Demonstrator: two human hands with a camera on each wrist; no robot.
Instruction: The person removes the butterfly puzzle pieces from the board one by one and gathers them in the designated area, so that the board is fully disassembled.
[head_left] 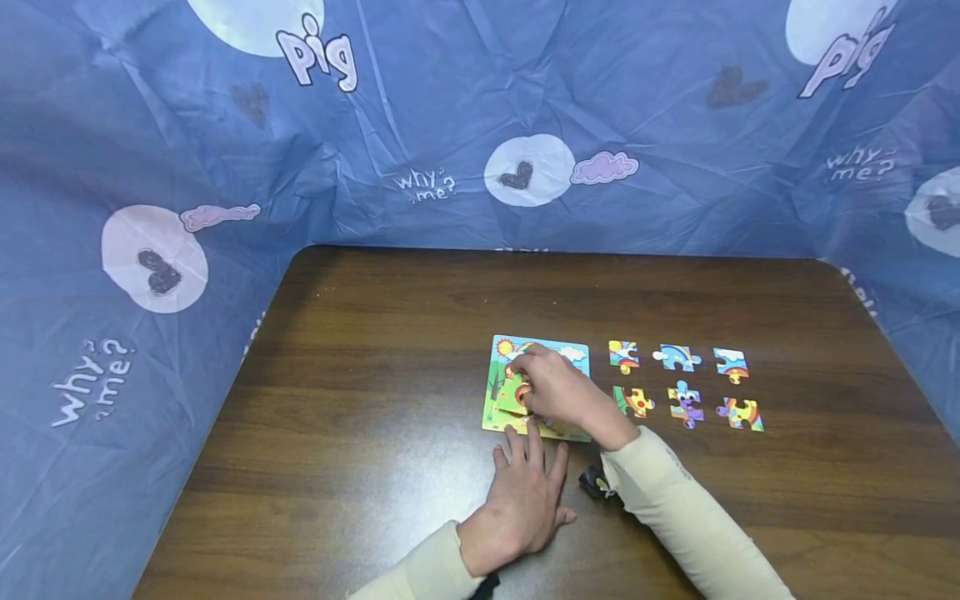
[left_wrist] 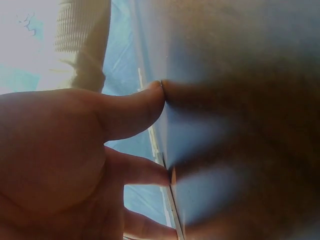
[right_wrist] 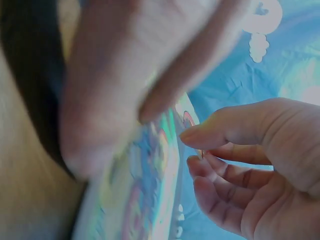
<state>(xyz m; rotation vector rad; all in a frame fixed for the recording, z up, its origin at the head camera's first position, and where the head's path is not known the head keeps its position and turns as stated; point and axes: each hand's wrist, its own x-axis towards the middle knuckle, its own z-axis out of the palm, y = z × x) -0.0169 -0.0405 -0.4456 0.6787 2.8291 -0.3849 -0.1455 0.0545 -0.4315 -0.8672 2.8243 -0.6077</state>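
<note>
A colourful puzzle board [head_left: 491,421] with a sun and rainbow picture lies flat on the table. Over it, my right hand [head_left: 561,387] pinches a green and red puzzle piece [head_left: 512,395] between thumb and fingertips. The right wrist view shows that same hand [right_wrist: 250,160] gripping the piece by its edge, tilted up from the board. My left hand [head_left: 521,500] lies with fingers spread, its fingertips right at the board's near edge. In the left wrist view the left thumb [left_wrist: 135,115] reaches the tabletop. My right hand covers much of the board's middle.
To the right of the board, several loose puzzle pieces [head_left: 677,358] lie in two rows. The brown wooden table [head_left: 360,358] is bordered by a blue printed cloth [head_left: 420,108] at the back and sides. A small black object [head_left: 592,482] is by the right sleeve.
</note>
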